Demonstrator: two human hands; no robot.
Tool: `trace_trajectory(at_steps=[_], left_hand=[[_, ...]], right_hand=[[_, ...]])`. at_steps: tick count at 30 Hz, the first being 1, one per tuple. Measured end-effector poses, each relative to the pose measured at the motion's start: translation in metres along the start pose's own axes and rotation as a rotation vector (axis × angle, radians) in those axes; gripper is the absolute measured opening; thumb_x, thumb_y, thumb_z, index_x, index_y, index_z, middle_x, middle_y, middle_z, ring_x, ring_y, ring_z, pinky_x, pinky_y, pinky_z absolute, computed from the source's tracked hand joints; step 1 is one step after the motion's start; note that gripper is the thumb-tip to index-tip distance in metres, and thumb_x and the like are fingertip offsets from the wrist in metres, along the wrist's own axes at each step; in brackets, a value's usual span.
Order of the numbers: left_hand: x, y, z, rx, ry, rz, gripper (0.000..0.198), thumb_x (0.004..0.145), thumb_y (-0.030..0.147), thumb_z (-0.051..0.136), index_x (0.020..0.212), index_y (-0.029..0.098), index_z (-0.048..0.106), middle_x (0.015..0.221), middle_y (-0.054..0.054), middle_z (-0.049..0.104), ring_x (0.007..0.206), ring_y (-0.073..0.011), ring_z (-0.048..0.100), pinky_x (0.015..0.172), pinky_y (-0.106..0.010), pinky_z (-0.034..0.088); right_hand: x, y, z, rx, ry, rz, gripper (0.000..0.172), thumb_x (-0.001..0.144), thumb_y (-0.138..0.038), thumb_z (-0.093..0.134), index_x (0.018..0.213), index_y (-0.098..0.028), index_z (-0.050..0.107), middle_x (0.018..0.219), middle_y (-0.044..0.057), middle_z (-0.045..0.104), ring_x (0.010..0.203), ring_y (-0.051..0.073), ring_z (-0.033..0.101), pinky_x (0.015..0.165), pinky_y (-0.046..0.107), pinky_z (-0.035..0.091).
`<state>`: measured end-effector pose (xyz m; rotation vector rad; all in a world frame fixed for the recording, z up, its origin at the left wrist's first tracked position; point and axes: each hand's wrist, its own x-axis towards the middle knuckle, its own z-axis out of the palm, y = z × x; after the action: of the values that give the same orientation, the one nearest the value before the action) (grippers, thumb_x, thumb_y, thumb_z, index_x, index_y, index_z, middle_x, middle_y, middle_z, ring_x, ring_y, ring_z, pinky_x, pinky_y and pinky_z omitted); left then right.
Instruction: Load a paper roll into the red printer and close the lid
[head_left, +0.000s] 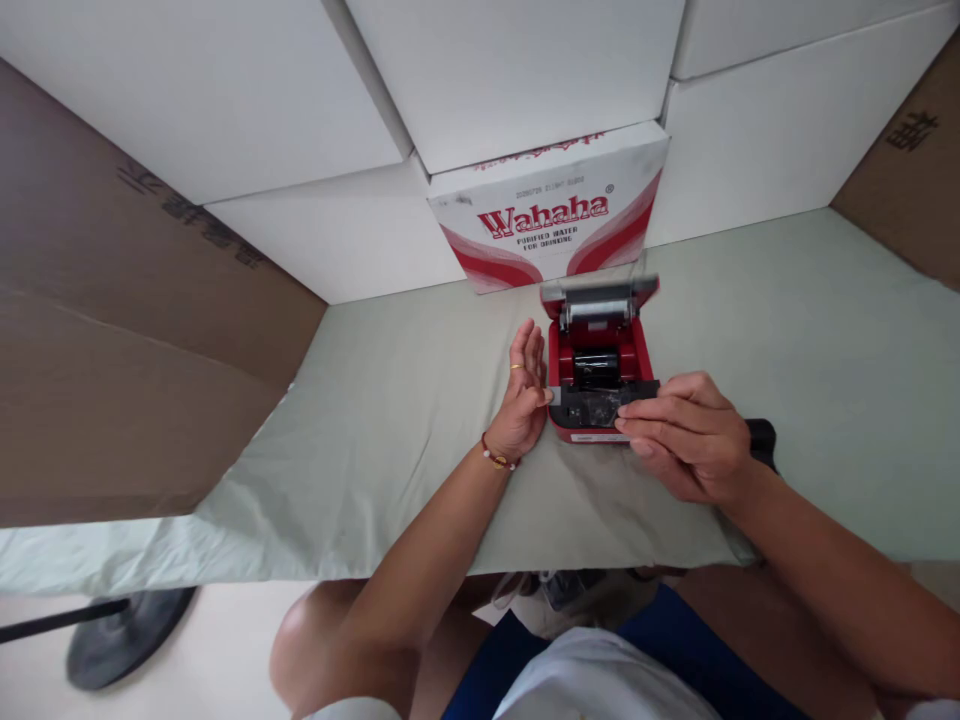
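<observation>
A small red printer-like machine (556, 350) stands on the cloth with its grey-lined lid (600, 296) tipped up. Inside lies a shiny black roll (595, 366). Dark, glossy film (597, 406) stretches over the black front part below the roll. My left hand (527, 392) rests along the machine's left side, fingers straight and thumb touching its front left edge. At the front right, my right hand (686, 430) is closed, thumb and fingertips pinched at the film's edge; the fingers partly hide what they grip.
Behind the machine stands a white and red Wahaha carton (555, 225) against stacked white boxes (360, 235). Brown cardboard (135, 380) rises at left and right. A black object (762, 440) lies behind my right wrist. The green cloth (390, 420) drops over the table's front edge.
</observation>
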<state>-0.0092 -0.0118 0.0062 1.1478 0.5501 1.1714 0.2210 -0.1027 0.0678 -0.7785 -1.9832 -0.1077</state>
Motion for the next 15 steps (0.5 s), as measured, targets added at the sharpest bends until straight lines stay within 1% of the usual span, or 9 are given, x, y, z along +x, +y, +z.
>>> trace_trajectory(at_steps=[2,4,6,7,9,11,13,14,15], left_hand=[[0.001,-0.004,-0.003,0.023,-0.004,0.009,0.102,0.074,0.053,0.090,0.161,0.044,0.038,0.181,-0.001,0.030,0.174,-0.0313,0.016,0.143,-0.053,0.014],[0.002,-0.007,-0.005,0.036,-0.015,0.025,0.099,0.075,0.057,0.089,0.160,0.043,0.040,0.181,-0.003,0.032,0.172,-0.0323,0.022,0.142,-0.054,0.019],[0.003,-0.008,-0.006,0.044,-0.041,0.040,0.098,0.077,0.058,0.087,0.161,0.043,0.039,0.178,-0.004,0.036,0.170,-0.0327,0.027,0.140,-0.055,0.025],[0.002,-0.008,-0.007,0.048,-0.051,0.043,0.097,0.078,0.059,0.086,0.161,0.043,0.038,0.177,-0.004,0.038,0.169,-0.0326,0.030,0.138,-0.055,0.027],[0.002,-0.007,-0.007,0.053,-0.064,0.033,0.097,0.079,0.058,0.085,0.162,0.043,0.038,0.175,-0.005,0.041,0.167,-0.0327,0.033,0.137,-0.055,0.031],[0.002,-0.006,-0.007,0.055,-0.058,0.020,0.097,0.078,0.058,0.086,0.161,0.042,0.040,0.175,-0.005,0.041,0.167,-0.0329,0.034,0.136,-0.054,0.031],[0.002,-0.006,-0.007,0.054,-0.051,0.016,0.095,0.076,0.058,0.087,0.159,0.039,0.043,0.177,-0.005,0.040,0.168,-0.0332,0.031,0.137,-0.053,0.029],[0.002,-0.006,-0.007,0.053,-0.053,0.019,0.094,0.076,0.058,0.087,0.158,0.038,0.045,0.177,-0.005,0.039,0.168,-0.0333,0.030,0.138,-0.052,0.028],[0.002,-0.006,-0.007,0.053,-0.059,0.024,0.092,0.076,0.058,0.087,0.157,0.038,0.047,0.178,-0.005,0.038,0.169,-0.0332,0.030,0.138,-0.052,0.027]], right_hand=[[0.003,-0.001,-0.004,0.019,-0.038,0.039,0.016,0.097,-0.020,0.071,0.105,-0.030,0.082,0.101,0.002,0.087,0.095,0.024,0.074,0.084,0.043,0.060],[0.012,-0.002,-0.009,0.111,-0.104,0.110,0.017,0.101,-0.026,0.065,0.097,-0.031,0.081,0.095,0.002,0.085,0.097,0.025,0.076,0.089,0.044,0.062],[0.028,-0.001,-0.015,0.173,-0.177,0.248,0.032,0.108,-0.034,0.055,0.089,-0.031,0.080,0.091,0.003,0.083,0.093,0.024,0.077,0.090,0.043,0.062],[0.039,0.001,-0.016,0.163,-0.208,0.330,0.038,0.111,-0.037,0.050,0.088,-0.030,0.079,0.091,0.003,0.082,0.090,0.023,0.076,0.089,0.042,0.061],[0.060,0.009,-0.015,0.055,-0.294,0.465,0.041,0.111,-0.040,0.046,0.093,-0.028,0.080,0.095,0.004,0.082,0.087,0.023,0.076,0.085,0.039,0.059],[0.078,0.023,-0.006,-0.113,-0.446,0.496,0.034,0.107,-0.036,0.049,0.099,-0.026,0.081,0.098,0.005,0.083,0.085,0.023,0.075,0.079,0.038,0.057],[0.087,0.039,0.010,-0.289,-0.615,0.470,0.027,0.100,-0.030,0.057,0.097,-0.025,0.083,0.089,0.008,0.082,0.078,0.025,0.074,0.071,0.038,0.054],[0.089,0.047,0.019,-0.348,-0.670,0.458,0.023,0.097,-0.028,0.060,0.093,-0.025,0.083,0.084,0.009,0.082,0.074,0.026,0.073,0.068,0.038,0.052],[0.088,0.055,0.029,-0.368,-0.689,0.456,0.020,0.095,-0.029,0.064,0.090,-0.025,0.083,0.079,0.010,0.080,0.072,0.026,0.072,0.067,0.038,0.051]])
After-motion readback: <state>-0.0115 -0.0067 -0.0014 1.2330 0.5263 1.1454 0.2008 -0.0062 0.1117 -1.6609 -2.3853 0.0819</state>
